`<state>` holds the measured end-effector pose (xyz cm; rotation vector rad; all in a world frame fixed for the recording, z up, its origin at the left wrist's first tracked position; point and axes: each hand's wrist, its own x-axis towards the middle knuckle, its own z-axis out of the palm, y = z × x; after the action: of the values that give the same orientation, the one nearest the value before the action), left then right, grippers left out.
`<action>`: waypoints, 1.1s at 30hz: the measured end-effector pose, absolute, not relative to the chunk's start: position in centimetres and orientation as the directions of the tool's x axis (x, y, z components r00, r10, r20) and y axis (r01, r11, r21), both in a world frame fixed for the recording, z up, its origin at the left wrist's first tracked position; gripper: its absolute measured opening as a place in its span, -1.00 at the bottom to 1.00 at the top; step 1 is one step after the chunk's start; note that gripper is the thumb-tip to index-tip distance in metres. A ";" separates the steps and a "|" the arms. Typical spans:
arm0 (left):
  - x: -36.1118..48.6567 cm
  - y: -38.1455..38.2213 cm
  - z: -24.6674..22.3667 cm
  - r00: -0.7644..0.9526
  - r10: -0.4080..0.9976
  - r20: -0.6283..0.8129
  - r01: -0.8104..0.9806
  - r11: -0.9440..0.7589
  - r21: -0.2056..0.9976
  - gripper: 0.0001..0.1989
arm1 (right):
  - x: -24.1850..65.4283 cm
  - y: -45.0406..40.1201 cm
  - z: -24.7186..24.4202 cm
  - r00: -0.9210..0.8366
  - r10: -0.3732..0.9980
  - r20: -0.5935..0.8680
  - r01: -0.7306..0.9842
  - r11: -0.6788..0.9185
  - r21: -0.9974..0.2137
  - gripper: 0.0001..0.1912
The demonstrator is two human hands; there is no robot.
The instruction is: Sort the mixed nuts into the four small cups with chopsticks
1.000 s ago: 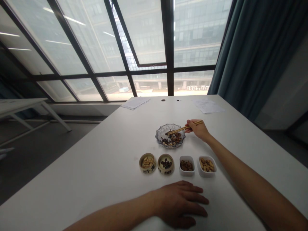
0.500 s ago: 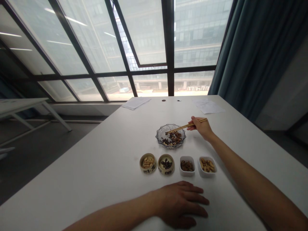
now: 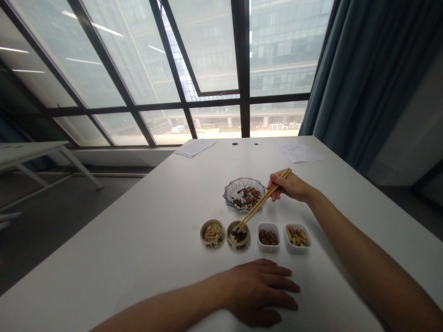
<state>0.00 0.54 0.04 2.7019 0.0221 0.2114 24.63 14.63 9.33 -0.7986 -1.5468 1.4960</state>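
My right hand (image 3: 285, 184) is closed around a pair of wooden chopsticks (image 3: 261, 203). Their tips reach down into a small round bowl (image 3: 238, 247) of dark seeds (image 3: 238, 235). Whether the tips pinch a seed is too small to tell. Behind the bowl stands a clear glass dish (image 3: 226, 198) with mixed dark, brown and pale pieces. My left hand (image 3: 261, 293) lies flat on the table, fingers spread, holding nothing. Beside the seed bowl, a matching round bowl (image 3: 212, 245) holds peanuts (image 3: 212, 232). To the right, a square white cup (image 3: 269, 249) contains brown pieces, and another white cup (image 3: 298, 250) contains tan nuts.
Papers (image 3: 195, 147) lie at the far left of the white table (image 3: 155, 230), and a sheet (image 3: 301, 152) at the far right. Two small dark round things sit near the back edge. Windows and a blue curtain (image 3: 349, 92) stand beyond.
The chopsticks have swung from the glass dish down to the round bowl of dark seeds, and my right hand has tilted with them. My left hand stays in place.
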 end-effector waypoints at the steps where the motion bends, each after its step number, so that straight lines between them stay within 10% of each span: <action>1: 0.0 0.5 0.1 0.988 0.047 0.144 -0.018 -0.908 0.419 -0.53 | 24.6 14.7 9.2 -0.469 0.875 0.120 -0.091 0.087 -0.992 -0.40; 33: 0.0 0.6 -0.2 0.987 0.053 0.150 -0.015 -0.907 0.421 -0.53 | 25.1 15.1 8.9 -0.434 0.885 0.171 -0.148 0.117 -0.982 -0.42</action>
<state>0.00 0.56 -0.16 2.6987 0.0264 0.2189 25.13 15.10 8.94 -0.7555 -1.5081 1.4697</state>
